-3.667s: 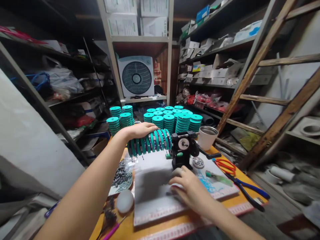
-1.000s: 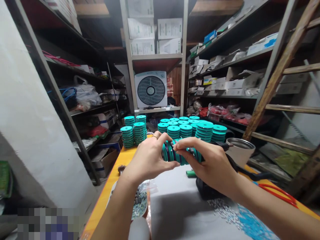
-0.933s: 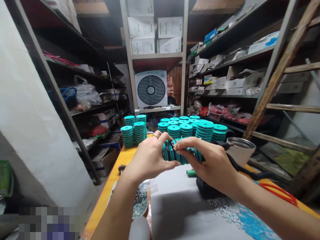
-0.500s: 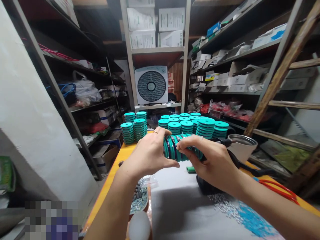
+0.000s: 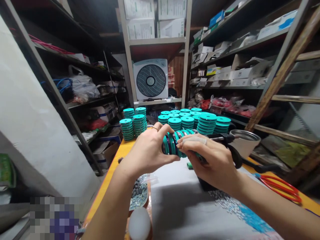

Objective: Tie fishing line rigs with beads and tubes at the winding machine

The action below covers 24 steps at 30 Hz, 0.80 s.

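Note:
A row of turquoise spools lies sideways on a dark rod-like holder above the middle of the table, with dark and silvery bands between the rims. My left hand is closed around the left end, thumb below and fingers on top. At the row's near side my right hand pinches with thumb and index finger against a rim; whatever is between those fingertips is too small to make out. The right end of the row is hidden behind this hand. Just below the row is a short green tube.
Stacks of turquoise spools stand at the table's back. A bowl of small parts and a white round-topped thing are at the left. Loose blue and white pieces, a red cable coil and a bucket are at the right.
The view has tilted and shifted slightly. Both hands stay at the row of spools; the right hand's fingers have turned a little, still pinching at the rims.

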{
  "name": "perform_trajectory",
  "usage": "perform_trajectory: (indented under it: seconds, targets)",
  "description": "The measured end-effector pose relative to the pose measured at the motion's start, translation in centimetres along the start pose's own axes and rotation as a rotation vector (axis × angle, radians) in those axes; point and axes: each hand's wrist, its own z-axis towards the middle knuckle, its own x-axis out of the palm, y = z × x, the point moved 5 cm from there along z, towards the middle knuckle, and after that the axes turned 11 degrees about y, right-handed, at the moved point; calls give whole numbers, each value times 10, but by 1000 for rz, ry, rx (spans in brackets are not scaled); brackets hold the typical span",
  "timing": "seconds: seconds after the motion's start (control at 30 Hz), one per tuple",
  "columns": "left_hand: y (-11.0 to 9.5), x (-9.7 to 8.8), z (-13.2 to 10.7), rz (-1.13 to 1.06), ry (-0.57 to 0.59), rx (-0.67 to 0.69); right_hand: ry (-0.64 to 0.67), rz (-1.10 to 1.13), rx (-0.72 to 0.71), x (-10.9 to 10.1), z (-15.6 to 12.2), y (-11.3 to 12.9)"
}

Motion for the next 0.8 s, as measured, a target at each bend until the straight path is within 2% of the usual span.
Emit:
perform_trajectory:
  seconds: [0.23,0.5,0.63,0.77,0.8]
  targets:
    - [-1,3,3,0,4,25,39,-285,-253,2,-7,8]
    - [-1,0,4,46,-1,32,312,-648,-385,-6,-12,26]
    - [0,-1,4,37,-2,26,446,-754,-320,-6,-25,28]
    - [-1,-3,4,47,9,-8,513,-526,-209,-8,-59,26]
    - [-1,-3,4,53,15,-19,509,-447,-132,-10,-69,23]
